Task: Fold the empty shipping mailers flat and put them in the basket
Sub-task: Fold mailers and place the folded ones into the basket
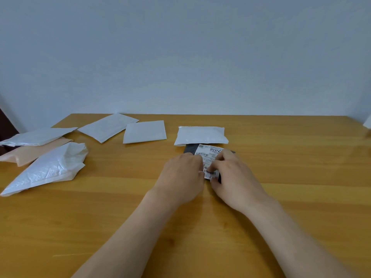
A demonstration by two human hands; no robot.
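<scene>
The dark mailer (189,148) with a white printed label (209,155) lies flat on the wooden surface (120,217), a little right of the centre of the frame, and both your hands are on it. Your left hand (181,177) covers its left part; the fingers are bent down and hold the mailer, with the thumb at the label's near edge. Your right hand (232,175) holds the right part; its fingers are curled and pinch the near edge of the mailer beside the label. The two hands almost meet over the label. Only a dark strip at the far left corner and a small dark part at the near edge show around the label.

At the left of the frame lies a crumpled white mailer (48,167), puffed up and pointing toward the lower left. Just behind it, partly under it, is a pink mailer (30,151), and on the far side of that one rests a wrinkled white mailer (38,136).

Directly behind the dark mailer, overlapping its far edge, lies a puffy white mailer (200,135). To its left, apart from it, is a square white mailer (145,131), smooth and flat. Farther left and nearer the back edge is an angled white mailer (108,127), and its corner overlaps the square one.

Behind the surface stands a plain pale wall (180,57).
</scene>
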